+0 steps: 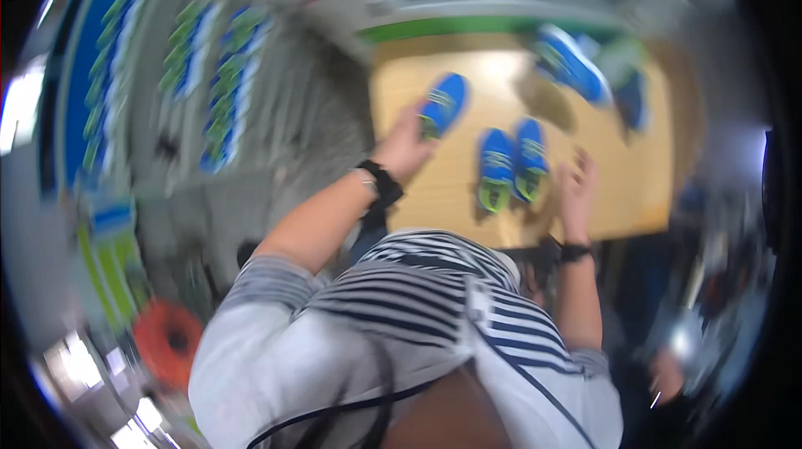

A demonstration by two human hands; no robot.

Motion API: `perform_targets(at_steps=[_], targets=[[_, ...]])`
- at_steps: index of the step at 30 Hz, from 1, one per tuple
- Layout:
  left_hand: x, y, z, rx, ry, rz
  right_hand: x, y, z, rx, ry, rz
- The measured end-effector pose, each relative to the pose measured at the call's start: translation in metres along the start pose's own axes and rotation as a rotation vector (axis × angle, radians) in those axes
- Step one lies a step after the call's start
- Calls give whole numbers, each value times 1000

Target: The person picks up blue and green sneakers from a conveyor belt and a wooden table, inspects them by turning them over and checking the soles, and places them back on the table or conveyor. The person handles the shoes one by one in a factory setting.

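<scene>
The picture is blurred by motion. My left hand [403, 147], with a dark band at the wrist, grips the heel end of a blue shoe with green trim [444, 103] on a light wooden table [409, 81]. A pair of matching blue shoes [511, 165] stands side by side near the middle of the table. My right hand [576, 186] hovers just right of that pair with its fingers spread and nothing in it. My striped shirt fills the lower middle of the view.
More blue shoes [572, 65] lie at the table's far right, by a dark brown patch [547, 102]. Shelves with blue and green boxes [209, 73] run along the left. An orange round object [167, 340] sits low on the left.
</scene>
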State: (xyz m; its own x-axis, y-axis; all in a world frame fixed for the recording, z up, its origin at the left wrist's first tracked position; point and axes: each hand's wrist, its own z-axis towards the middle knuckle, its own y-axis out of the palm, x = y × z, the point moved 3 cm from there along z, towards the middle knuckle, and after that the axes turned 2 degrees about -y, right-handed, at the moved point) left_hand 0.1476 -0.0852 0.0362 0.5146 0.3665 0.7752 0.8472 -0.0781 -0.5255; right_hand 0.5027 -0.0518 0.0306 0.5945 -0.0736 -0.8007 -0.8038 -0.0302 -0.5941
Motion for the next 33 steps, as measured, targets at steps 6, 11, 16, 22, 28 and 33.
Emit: perform_targets(at_steps=[6, 11, 16, 22, 28, 33], targets=[[-80, -42, -84, 179, -140, -294, -19, 47, 15, -261, -249, -58], [-127, -96, -148, 567, -363, -603, -11, 70, 13, -279, -414, -277], [-210, -145, -180, 895, -450, -711, -8, 74, 20, -248, -410, -340], [-273, -207, -179, 1046, -432, -924, -14, 81, 11, -72, -212, -438], [-368, -275, -122, 1280, -352, -1030, -3, 84, 14, 2, -240, -448], [-416, -344, -94, 1474, -435, -710, -6, 80, 14, -30, -227, -486]])
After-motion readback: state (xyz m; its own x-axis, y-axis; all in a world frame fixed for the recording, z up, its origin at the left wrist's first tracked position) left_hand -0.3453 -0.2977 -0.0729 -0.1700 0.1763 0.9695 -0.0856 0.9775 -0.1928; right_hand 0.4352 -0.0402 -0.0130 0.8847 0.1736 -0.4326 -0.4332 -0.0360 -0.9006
